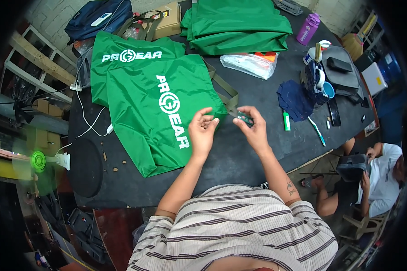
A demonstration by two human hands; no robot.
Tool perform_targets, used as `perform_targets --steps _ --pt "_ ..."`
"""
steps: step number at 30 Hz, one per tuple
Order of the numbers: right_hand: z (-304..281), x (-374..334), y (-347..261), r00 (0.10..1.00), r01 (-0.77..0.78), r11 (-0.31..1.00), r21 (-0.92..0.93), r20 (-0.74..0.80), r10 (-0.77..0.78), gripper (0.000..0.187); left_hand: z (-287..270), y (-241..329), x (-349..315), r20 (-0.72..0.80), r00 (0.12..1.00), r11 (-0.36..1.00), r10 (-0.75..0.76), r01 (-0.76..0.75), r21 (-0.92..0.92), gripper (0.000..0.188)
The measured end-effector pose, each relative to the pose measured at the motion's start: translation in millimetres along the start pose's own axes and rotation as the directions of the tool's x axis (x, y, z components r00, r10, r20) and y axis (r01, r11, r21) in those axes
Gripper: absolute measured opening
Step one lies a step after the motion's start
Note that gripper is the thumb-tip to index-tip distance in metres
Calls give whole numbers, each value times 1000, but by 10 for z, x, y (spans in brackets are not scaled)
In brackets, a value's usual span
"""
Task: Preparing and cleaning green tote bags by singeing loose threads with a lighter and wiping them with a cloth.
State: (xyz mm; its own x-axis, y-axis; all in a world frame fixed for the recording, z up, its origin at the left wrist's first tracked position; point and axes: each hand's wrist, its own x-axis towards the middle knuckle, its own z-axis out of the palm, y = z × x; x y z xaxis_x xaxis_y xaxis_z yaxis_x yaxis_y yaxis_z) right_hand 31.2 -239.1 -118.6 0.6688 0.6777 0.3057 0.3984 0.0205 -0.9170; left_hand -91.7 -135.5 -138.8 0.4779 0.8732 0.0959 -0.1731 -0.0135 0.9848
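A green bag with white lettering and a round emblem lies on the black table, with an olive strap at its right side. My left hand is over the bag's near right corner, its fingers loosely curled and the thumb apart from them; I make out nothing between them. My right hand is closed around small thread snips, whose blades point left toward the strap's end and the bag's corner. The fingers partly hide the snips' handle.
Another green bag lies partly under this one. Folded green fabric, a clear plastic packet and a purple bottle are farther back. Navy cloth, a toothbrush and a phone lie right. A person sits beyond the right edge.
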Motion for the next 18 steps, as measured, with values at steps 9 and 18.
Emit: perform_targets --steps 9,18 --pt "262 22 -7 978 200 961 -190 -24 -208 24 -71 -1 45 26 994 988 -103 105 -112 31" --pt "73 46 386 950 -195 940 280 -184 252 26 -5 83 -182 19 996 944 92 -93 315 23"
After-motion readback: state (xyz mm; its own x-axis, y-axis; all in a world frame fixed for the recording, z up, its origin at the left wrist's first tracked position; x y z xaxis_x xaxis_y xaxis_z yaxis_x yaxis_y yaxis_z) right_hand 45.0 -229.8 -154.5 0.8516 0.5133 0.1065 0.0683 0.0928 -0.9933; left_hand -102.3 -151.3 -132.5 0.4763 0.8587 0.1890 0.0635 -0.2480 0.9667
